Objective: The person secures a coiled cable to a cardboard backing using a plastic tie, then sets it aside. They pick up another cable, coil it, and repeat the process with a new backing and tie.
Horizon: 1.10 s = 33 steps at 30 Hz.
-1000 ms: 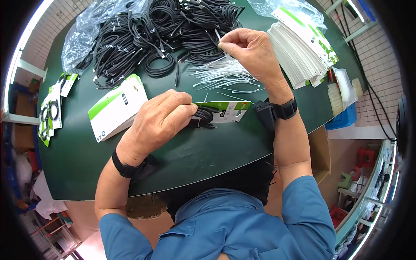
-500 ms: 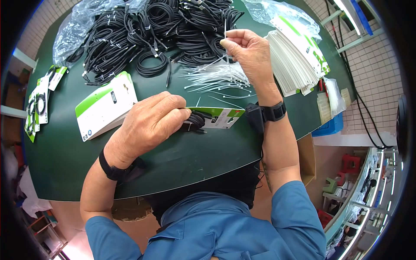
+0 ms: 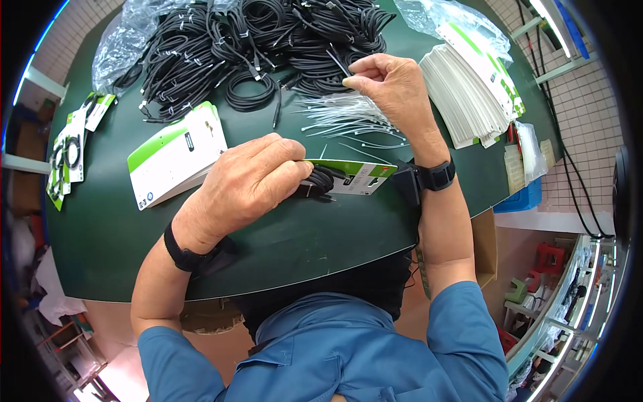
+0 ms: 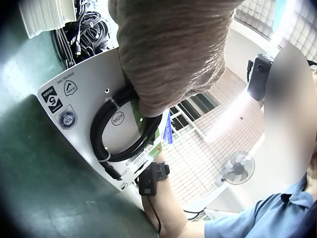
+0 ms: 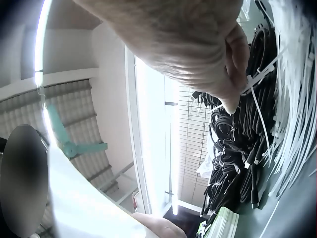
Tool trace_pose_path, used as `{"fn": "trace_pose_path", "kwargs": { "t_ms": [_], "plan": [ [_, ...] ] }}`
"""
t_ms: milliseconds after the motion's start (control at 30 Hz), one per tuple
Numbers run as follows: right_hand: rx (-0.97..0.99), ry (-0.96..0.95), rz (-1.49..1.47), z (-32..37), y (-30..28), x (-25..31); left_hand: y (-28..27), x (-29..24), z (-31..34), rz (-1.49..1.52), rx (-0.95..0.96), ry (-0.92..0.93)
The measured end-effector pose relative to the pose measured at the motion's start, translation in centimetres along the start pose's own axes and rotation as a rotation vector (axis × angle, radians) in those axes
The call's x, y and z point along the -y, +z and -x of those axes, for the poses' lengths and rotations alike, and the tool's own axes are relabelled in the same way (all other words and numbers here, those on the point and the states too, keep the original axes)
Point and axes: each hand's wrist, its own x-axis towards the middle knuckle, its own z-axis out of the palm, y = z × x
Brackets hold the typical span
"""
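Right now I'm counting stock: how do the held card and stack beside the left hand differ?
The held card bears a black cable; the stack shows none. The left hand grips the held card tilted; the stack lies on the table. Both are white and green.

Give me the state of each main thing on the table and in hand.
Left hand, holding the cable card and cable coil
Cable card, tilted
Cable coil, tied, against the card
Right hand, pinching a zip tie
Loose zip ties, piled
Black cables, coiled and heaped
Left cards, stacked
Right cards, stacked, fanned
Far-left cards, overlapping, cables on them
Plastic bags, crumpled
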Motion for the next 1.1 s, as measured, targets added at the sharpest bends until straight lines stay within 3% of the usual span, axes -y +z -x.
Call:
{"fn": "trace_pose_path", "kwargs": {
  "t_ms": [267, 533, 667, 933, 1033, 1100],
  "plan": [
    [-0.094, -0.171, 0.144, 0.0, 0.0, 0.1, -0.1, -0.2, -0.3, -0.017, 0.002, 0.0],
    [-0.212, -0.2, -0.046, 0.0, -1.6, 2.0, -0.2, -0.4, -0.4, -0.038, -0.001, 0.034],
    [-0.242, -0.167, -0.309, 0.7, -1.5, 3.8, -0.4, -0.6, -0.4, -0.043, 0.022, 0.028],
    [-0.008, -0.335, -0.419, 1.7, 2.9, 4.0, -0.3, -0.6, -0.4, -0.016, 0.025, 0.052],
    [0.131, -0.143, -0.509, 1.9, 3.9, 3.3, -0.9, -0.4, -0.6, -0.023, 0.047, 0.052],
    [0.18, -0.129, -0.495, 1.9, 4.2, 2.9, -1.6, -0.3, -0.7, -0.042, 0.088, 0.033]
  ]
}}
